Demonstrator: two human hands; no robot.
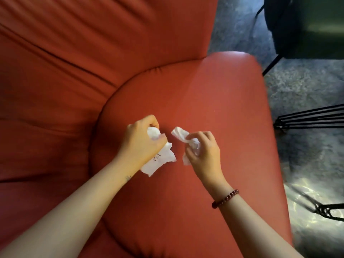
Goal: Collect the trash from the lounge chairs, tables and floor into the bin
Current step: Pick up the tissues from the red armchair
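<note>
We are bending over the red lounge chair [204, 86], left hand [142, 144] clutching a crumpled paper [161, 162] and right hand [205, 153] pinching a tissue [179, 134] just above its seat. Pickup here is looking done; binning is remaining, no bin showing.

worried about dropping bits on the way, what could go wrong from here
1. The left hand grips only the top of its crumpled paper; the flap hanging below could slip or tear free.
2. The right hand pinches its tissue mid-length with loose ends sticking out, so it may drop back onto the red seat cushion.
</note>
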